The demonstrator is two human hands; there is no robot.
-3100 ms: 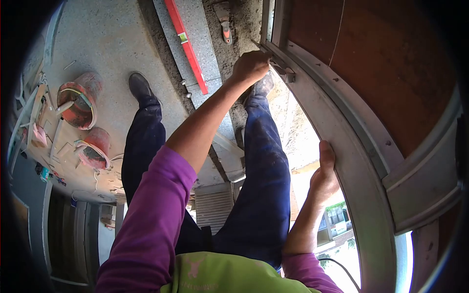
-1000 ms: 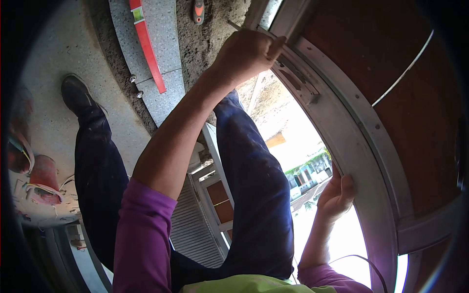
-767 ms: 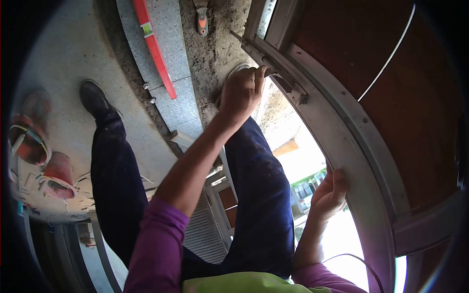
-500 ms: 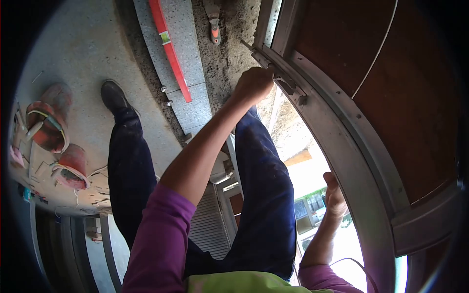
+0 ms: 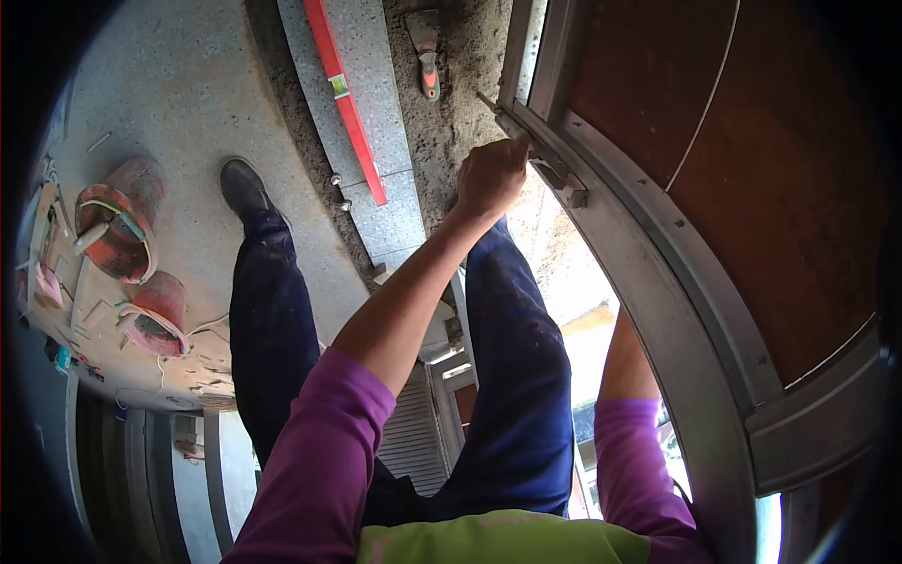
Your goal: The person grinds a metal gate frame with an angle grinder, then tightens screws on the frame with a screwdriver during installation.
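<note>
My left hand (image 5: 493, 176) is closed at the edge of a metal-framed door (image 5: 648, 273), beside a latch-like fitting (image 5: 562, 180) on the frame. Its fingertips are partly hidden against the metal. Just beyond the knuckles, a thin metal rod (image 5: 490, 103) sticks out along the frame. On the door's far side is my right forearm (image 5: 628, 362); the frame hides that hand. Brown panels (image 5: 676, 103) fill the door, and a pale cord (image 5: 705, 122) crosses one of them.
A red spirit level (image 5: 352, 122) lies on grey stone slabs (image 5: 376, 122). Beside it, a scraper with an orange-grey handle (image 5: 429, 75) rests on rough mortar (image 5: 460, 56). Two dirty red buckets (image 5: 141, 179) (image 5: 162, 305) stand at left, near cables and debris. My legs straddle the threshold.
My right hand, visible below the frame before, has moved up along the door's far side and is now hidden. My left hand stays at the door edge. The view has shifted slightly.
</note>
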